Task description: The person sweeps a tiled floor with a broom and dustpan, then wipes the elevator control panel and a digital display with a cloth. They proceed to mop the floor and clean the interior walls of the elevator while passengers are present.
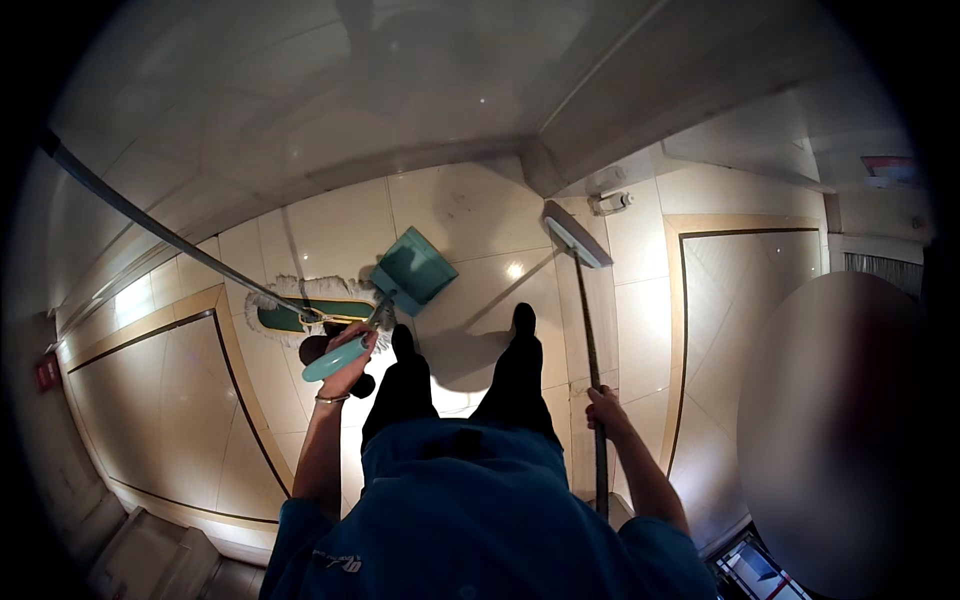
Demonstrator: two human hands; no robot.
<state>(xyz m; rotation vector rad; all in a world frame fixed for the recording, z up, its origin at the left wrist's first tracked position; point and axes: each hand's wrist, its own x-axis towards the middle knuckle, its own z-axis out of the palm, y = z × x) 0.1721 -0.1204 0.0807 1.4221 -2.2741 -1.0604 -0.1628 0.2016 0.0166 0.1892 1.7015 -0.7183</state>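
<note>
My left hand [350, 365] is closed around the pale teal handle grip [337, 360] of a long-handled dustpan. The teal pan [416, 272] rests on the floor ahead of my feet. In my right hand [607, 410], fingers wrapped round it, is the dark stick of a broom [585, 318]. The broom's grey head [577, 234] is down on the tiles near the wall corner, apart from the dustpan. Beside my left hand lies a flat mop [292, 318] with a green plate and white fringe. Its long grey pole slants up to the far left.
A small white object [612, 203] sits by the wall corner. Two dark rounded shapes [313, 349] near the mop are unclear. Walls stand ahead and at both sides. A large blurred pale form [830, 430] covers part of the right side. My shoes [524, 320] are on the tiles.
</note>
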